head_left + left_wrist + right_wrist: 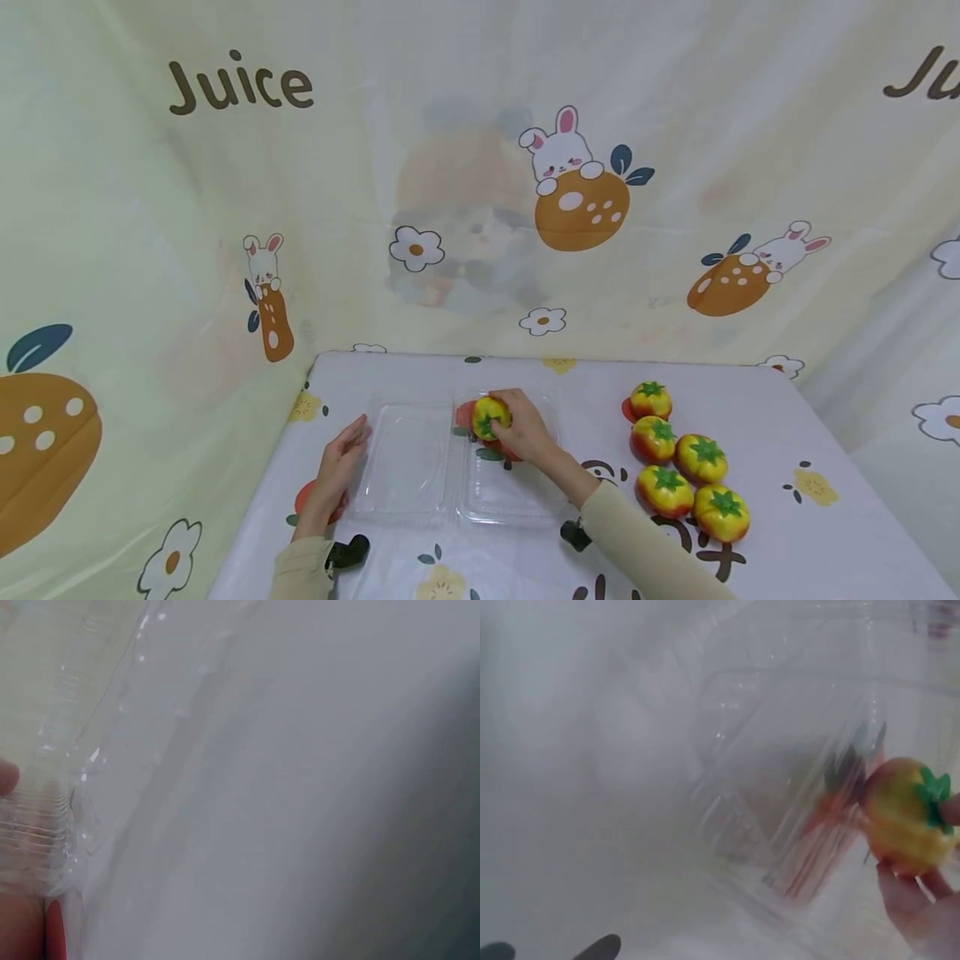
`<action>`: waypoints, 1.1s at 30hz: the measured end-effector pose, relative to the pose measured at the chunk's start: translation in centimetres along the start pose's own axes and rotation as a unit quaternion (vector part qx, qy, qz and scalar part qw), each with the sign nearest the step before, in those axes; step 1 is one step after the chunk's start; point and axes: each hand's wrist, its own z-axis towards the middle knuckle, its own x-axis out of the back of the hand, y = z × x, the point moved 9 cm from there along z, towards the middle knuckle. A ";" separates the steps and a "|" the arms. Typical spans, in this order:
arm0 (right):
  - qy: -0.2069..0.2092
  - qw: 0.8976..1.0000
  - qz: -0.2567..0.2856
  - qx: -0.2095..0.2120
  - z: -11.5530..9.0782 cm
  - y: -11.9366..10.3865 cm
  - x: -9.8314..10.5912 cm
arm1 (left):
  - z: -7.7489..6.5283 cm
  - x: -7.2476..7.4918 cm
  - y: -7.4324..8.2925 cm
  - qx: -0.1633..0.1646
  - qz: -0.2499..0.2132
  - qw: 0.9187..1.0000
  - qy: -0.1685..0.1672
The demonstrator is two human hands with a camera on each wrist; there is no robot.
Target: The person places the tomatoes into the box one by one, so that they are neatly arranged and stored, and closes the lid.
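A clear plastic clamshell box lies unfolded on the table, with its left half [405,492] and right half [510,504] side by side. My right hand [528,429] holds a yellow-red toy persimmon [489,417] with a green leafy top over the far left corner of the right half. In the right wrist view, the thumb rests by the leaves of the persimmon [900,817], and fingers support it from below. At the outer edge of the left half, my left hand [341,462] touches the plastic with extended fingers. The left wrist view shows skin through the ribbed rim [34,832].
Several more toy persimmons [701,458] stand in a loose cluster on the right side of the table. A white printed cloth [810,433] covers the table. Behind it hangs a cream curtain [480,192] with rabbit and fruit prints.
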 end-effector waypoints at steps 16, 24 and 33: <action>0.011 1.000 -0.015 -0.002 -0.1 -0.1 0.1 | 0.0 -0.1 -0.1 0.009 -0.016 1.000 0.001; 0.011 1.000 0.010 -0.017 0.1 -0.1 0.2 | -0.1 0.0 0.3 0.009 -0.013 1.000 -0.002; 0.020 0.999 0.014 -0.023 0.0 0.2 0.2 | -0.4 -0.1 1.3 0.016 -0.016 1.000 -0.007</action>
